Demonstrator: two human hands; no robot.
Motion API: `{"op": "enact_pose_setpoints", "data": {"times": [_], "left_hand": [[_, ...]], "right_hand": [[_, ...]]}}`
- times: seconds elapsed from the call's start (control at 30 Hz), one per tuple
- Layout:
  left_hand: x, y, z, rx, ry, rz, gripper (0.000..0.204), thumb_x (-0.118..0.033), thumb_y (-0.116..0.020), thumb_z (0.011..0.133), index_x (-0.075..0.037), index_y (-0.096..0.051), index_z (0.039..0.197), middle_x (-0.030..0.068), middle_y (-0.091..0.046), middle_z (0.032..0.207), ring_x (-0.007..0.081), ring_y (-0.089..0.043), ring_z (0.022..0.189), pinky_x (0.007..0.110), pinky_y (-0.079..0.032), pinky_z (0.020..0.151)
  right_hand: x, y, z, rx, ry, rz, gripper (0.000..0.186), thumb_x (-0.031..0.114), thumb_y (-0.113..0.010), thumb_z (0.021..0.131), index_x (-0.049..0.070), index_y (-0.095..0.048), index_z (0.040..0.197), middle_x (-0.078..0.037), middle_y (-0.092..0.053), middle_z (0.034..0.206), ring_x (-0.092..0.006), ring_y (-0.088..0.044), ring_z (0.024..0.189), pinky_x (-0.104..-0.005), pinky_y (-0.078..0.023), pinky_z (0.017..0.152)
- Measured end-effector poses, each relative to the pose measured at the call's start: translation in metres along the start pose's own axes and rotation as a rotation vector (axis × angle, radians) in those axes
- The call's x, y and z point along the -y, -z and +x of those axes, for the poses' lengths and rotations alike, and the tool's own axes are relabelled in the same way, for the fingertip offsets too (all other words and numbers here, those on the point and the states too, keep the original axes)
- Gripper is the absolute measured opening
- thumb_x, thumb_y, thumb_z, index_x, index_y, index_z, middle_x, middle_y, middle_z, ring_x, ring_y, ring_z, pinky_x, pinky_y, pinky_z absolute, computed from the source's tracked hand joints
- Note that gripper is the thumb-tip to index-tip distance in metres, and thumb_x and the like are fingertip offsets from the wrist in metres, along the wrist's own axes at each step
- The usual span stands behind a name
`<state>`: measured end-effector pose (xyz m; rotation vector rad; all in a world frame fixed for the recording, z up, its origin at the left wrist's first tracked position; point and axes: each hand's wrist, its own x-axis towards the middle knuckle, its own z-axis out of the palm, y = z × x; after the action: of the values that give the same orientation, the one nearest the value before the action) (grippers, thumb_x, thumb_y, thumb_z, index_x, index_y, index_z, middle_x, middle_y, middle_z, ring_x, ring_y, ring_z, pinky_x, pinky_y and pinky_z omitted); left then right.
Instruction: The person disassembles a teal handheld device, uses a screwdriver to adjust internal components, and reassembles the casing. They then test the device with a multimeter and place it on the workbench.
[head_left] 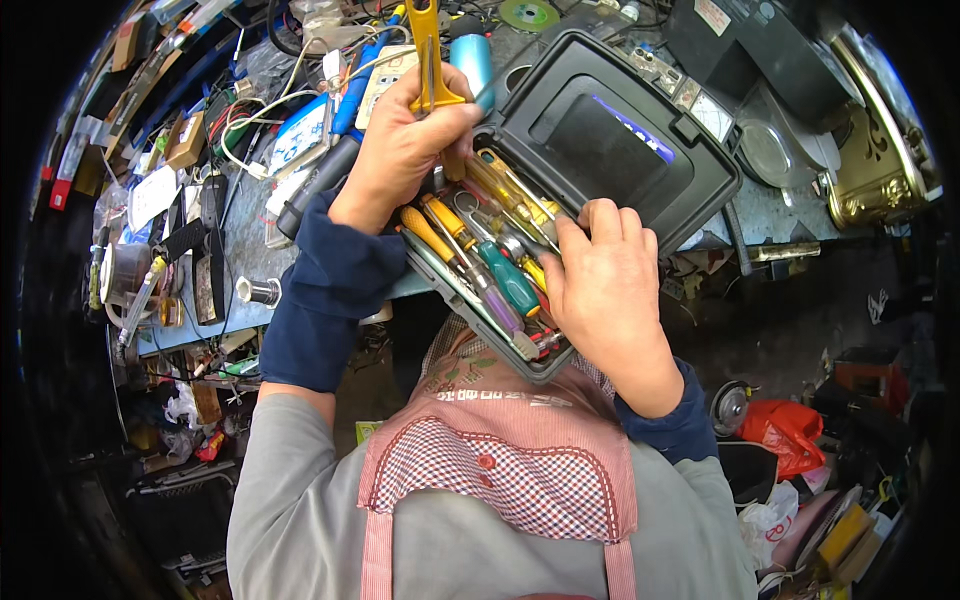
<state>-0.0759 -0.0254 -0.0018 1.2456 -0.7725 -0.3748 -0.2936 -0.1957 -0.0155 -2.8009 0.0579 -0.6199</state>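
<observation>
My left hand (410, 140) is closed round a flat yellow tool (427, 50) with a metal strip along it, held upright above the toolbox's left edge. A black toolbox (545, 372) stands open at the bench's near edge, its lid (690, 185) tilted back to the right. Inside lie several screwdrivers, among them a green-handled one (508, 280), an orange-handled one (428, 235) and a purple-handled one (497, 305). My right hand (612, 290) reaches over the box's right side, fingers bent down among the tools. Its fingertips are partly hidden, and what they grip cannot be made out.
A light-blue cylinder (472, 65) stands behind my left hand. White cables (235, 140), a roll of tape (125, 270) and a metal cup-shaped part (258, 291) clutter the left bench. A gold-coloured ornate panel (880, 160) stands far right. Red bag (785, 435) lies below.
</observation>
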Motion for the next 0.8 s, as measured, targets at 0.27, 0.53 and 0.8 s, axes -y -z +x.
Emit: {"op": "enact_pose_setpoints", "data": {"times": [0.27,0.53,0.8], "left_hand": [[0.006,0.012,0.001,-0.047,0.155,-0.275,0.039,-0.013,-0.080,0.100,0.000,-0.067,0.135,0.0027,-0.067,0.084,0.0136,-0.067,0.066,0.030,-0.056,0.063],[0.004,0.019,-0.004,-0.060,0.108,-0.469,0.015,-0.009,-0.076,0.102,-0.007,-0.065,0.112,0.0035,-0.068,0.088,0.0140,-0.066,0.067,0.032,-0.057,0.065],[-0.010,-0.008,-0.020,0.249,0.251,0.150,0.026,-0.004,-0.089,0.090,-0.006,-0.070,0.107,0.0009,-0.071,0.100,0.0129,-0.068,0.083,0.031,-0.056,0.077]], "right_hand": [[0.008,-0.002,0.006,0.011,0.082,0.043,0.030,0.015,-0.078,0.088,0.002,-0.073,0.115,-0.013,-0.063,0.109,-0.0333,-0.060,0.103,-0.0489,-0.048,0.091],[0.011,-0.006,0.015,0.093,0.082,-0.010,0.050,0.007,-0.080,0.082,0.000,-0.070,0.131,-0.014,-0.063,0.104,-0.0351,-0.062,0.098,-0.0484,-0.052,0.087],[0.012,-0.003,0.015,0.087,0.123,-0.017,0.019,0.009,-0.075,0.083,0.003,-0.071,0.101,-0.014,-0.062,0.094,-0.0349,-0.063,0.092,-0.0471,-0.051,0.083]]}}
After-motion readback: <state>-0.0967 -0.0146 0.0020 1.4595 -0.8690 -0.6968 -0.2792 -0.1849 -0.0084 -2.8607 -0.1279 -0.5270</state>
